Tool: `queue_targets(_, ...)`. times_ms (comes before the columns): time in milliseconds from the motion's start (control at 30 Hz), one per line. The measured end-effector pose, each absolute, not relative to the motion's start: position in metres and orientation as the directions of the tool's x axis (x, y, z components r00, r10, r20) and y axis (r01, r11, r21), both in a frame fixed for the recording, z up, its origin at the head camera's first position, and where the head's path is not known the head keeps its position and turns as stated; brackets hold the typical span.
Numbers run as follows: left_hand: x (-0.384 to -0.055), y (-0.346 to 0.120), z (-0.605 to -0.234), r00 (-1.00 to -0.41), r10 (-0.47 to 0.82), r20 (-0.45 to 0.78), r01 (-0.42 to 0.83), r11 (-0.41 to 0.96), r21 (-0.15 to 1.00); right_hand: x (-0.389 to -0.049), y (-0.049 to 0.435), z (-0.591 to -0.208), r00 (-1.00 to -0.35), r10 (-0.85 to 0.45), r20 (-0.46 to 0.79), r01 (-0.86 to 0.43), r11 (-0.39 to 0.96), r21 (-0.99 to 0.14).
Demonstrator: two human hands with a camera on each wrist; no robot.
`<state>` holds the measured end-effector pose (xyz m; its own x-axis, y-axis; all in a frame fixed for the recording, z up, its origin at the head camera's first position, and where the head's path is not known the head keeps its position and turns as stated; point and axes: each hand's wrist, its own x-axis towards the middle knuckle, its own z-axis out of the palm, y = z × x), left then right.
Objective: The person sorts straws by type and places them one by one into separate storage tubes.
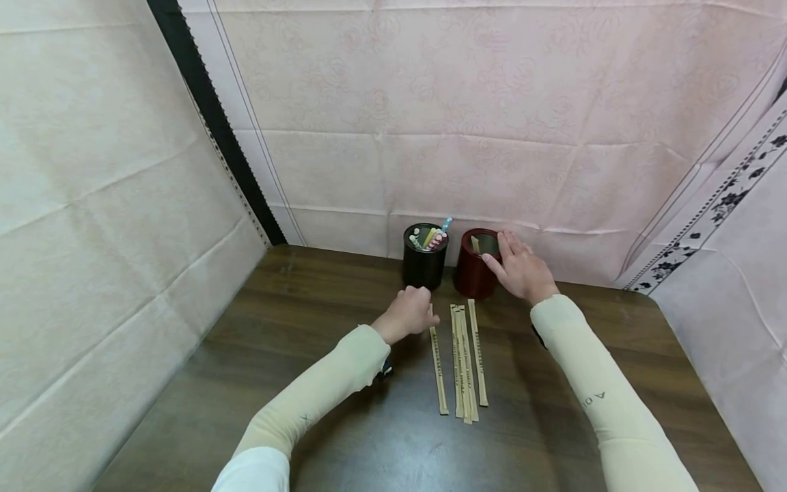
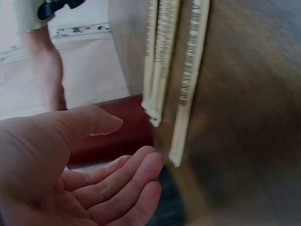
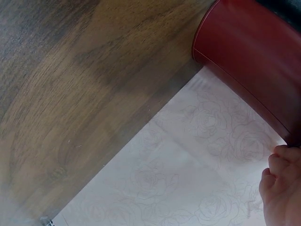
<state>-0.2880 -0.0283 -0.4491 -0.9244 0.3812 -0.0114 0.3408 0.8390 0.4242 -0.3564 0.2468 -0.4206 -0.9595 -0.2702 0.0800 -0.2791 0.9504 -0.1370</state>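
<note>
My left hand (image 1: 407, 316) hovers over the top end of the leftmost paper-wrapped stick (image 1: 438, 369). In the left wrist view its thumb and loosely bent fingers stand apart with nothing between them. More wrapped sticks (image 1: 464, 369) with small printing lie side by side just to the right. My right hand (image 1: 521, 270) touches the right side of the red cup (image 1: 476, 277) near its rim, thumb spread from the fingers. One pale stick (image 1: 475, 244) stands inside that cup. The right wrist view catches only part of the hand (image 3: 284, 188) beside the cup's wall.
Left of the red cup stands a black cup (image 1: 424, 270) filled with several striped, colourful rolled sticks (image 1: 433, 239). Both cups are near the back edge of the brown wooden table (image 1: 344, 294). Pale patterned cloth (image 1: 479, 137) hangs behind and along both sides.
</note>
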Motion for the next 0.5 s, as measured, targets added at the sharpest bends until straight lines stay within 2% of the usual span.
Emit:
queue_targets(233,-0.303,-0.025,-0.472,-0.939,0.328,-0.101,0.248,0.852,0.461,-0.357,0.247,-0.421,-0.959,-0.270,0.083,-0.279,0.950,-0.137)
queue_targets(500,-0.343,-0.021,-0.526,-0.945,0.301,-0.132,0.212,0.865,0.455,-0.357,0.247,-0.422,-0.959,-0.269,0.091,-0.279,0.951,-0.136)
